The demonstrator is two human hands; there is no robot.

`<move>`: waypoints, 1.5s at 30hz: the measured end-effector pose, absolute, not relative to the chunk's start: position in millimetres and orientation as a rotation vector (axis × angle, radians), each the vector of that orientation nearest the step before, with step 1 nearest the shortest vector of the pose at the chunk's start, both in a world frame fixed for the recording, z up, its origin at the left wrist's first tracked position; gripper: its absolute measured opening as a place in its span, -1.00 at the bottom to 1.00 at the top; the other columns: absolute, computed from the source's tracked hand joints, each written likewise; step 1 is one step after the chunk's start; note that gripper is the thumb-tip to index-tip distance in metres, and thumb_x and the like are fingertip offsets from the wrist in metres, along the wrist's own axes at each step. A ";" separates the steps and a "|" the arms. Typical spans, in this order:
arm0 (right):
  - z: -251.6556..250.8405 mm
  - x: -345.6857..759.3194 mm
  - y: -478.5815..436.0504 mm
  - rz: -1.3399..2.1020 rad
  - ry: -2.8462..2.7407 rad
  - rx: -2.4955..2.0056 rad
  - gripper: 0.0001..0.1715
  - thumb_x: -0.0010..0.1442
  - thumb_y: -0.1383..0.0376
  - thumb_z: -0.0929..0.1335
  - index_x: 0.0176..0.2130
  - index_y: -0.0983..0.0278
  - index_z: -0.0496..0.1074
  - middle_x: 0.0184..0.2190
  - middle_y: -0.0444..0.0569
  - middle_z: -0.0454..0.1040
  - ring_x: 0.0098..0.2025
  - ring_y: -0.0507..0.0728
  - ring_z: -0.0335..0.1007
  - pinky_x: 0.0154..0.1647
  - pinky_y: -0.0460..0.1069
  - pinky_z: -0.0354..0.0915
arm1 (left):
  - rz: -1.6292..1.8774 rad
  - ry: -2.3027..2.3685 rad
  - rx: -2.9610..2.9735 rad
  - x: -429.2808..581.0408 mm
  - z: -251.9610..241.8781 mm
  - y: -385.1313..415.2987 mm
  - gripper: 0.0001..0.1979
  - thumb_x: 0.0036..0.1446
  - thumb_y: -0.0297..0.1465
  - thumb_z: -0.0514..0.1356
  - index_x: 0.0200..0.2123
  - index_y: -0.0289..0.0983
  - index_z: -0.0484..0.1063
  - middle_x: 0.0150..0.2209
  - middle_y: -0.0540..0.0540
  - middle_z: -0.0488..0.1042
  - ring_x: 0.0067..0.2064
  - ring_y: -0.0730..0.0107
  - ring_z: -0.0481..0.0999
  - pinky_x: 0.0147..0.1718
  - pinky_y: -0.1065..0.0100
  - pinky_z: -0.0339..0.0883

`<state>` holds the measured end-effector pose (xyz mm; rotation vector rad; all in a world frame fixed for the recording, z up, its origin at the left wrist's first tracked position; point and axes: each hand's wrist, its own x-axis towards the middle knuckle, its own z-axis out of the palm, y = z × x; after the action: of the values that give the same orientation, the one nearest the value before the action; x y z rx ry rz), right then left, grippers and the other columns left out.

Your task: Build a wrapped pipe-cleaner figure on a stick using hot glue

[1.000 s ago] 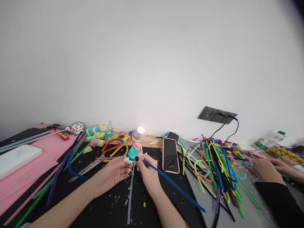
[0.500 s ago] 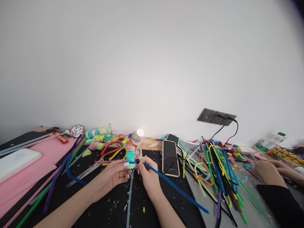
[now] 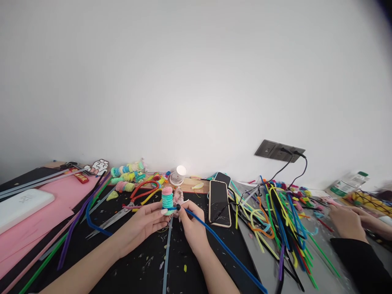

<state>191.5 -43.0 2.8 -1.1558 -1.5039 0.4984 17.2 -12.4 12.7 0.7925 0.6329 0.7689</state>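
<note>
Between my two hands is a small coil of wound pipe cleaner (image 3: 167, 199), pink at the top and turquoise below, standing almost upright. My left hand (image 3: 150, 220) grips its lower part with thumb and fingers. A long blue pipe cleaner (image 3: 220, 241) crosses the base of the coil. My right hand (image 3: 191, 222) pinches it just right of the coil, and its free end trails down to the right. A pale grey-blue strip (image 3: 168, 253) runs below the coil toward me. Behind my right fingertips is a pinkish figure (image 3: 178, 196), partly hidden.
Scissors (image 3: 114, 218) with red handles lie left of my hands. A phone (image 3: 219, 204) lies to the right, beside a heap of loose pipe cleaners (image 3: 284, 228). A paper cup (image 3: 178, 174) stands behind. Another person's hand (image 3: 346, 222) works at the far right.
The coil has tipped more upright, showing more of its pink top. The blue pipe cleaner's free end has swung lower. My hands stay in nearly the same place.
</note>
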 end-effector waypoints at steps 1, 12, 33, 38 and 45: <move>1.9 191.4 -42.8 0.508 -1.500 -1.144 -0.67 0.28 0.21 0.27 -0.47 -0.01 0.50 -0.58 -0.10 0.54 -0.51 0.15 0.51 -0.61 0.02 0.28 | 0.775 0.642 0.800 17.4 12.4 -12.2 -0.78 0.09 -0.38 0.36 -0.15 -0.22 0.62 -0.30 -0.07 0.61 -0.27 0.45 0.53 -0.15 0.40 0.42; 0.6 189.2 -49.4 0.294 -1.608 -1.218 -0.70 0.28 0.23 0.27 -0.45 0.08 0.47 -0.58 -0.09 0.50 -0.50 0.15 0.48 -0.50 0.02 0.30 | 0.961 0.843 1.245 16.4 3.8 -4.5 -0.63 0.02 -0.29 0.37 -0.08 -0.24 0.53 -0.10 -0.13 0.63 -0.06 0.15 0.59 0.06 0.15 0.39; -2.8 198.2 -37.5 0.155 -1.738 -2.012 -0.40 -0.06 0.45 0.29 0.03 0.29 0.40 -0.04 0.17 0.40 0.02 0.35 0.33 0.00 0.22 0.16 | 1.109 0.960 1.112 14.2 2.0 0.1 -0.55 0.03 -0.20 0.35 -0.02 -0.24 0.45 0.00 -0.15 0.59 0.04 0.13 0.55 0.05 0.21 0.44; 0.9 201.0 -36.7 0.125 -1.684 -2.054 -0.48 0.00 0.43 0.31 -0.01 0.26 0.46 -0.13 0.11 0.48 -0.02 0.33 0.37 -0.02 0.17 0.19 | 1.100 0.880 0.982 12.7 4.2 2.3 -0.65 0.01 -0.26 0.38 -0.12 -0.24 0.52 -0.06 -0.15 0.61 -0.02 0.16 0.58 0.04 0.21 0.46; 7.1 211.5 -35.2 0.361 -1.492 -1.615 -0.76 0.15 0.30 0.32 -0.19 0.27 0.53 -0.26 0.02 0.56 -0.23 0.19 0.45 -0.19 0.01 0.30 | 1.115 0.857 0.951 7.6 6.0 7.5 -0.80 0.08 -0.29 0.32 -0.22 -0.25 0.55 -0.12 -0.16 0.63 -0.01 0.08 0.58 0.09 0.11 0.42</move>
<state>211.5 -35.2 7.1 -1.6151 -1.4924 0.3614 7.6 7.5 6.0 0.9513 0.8574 1.1153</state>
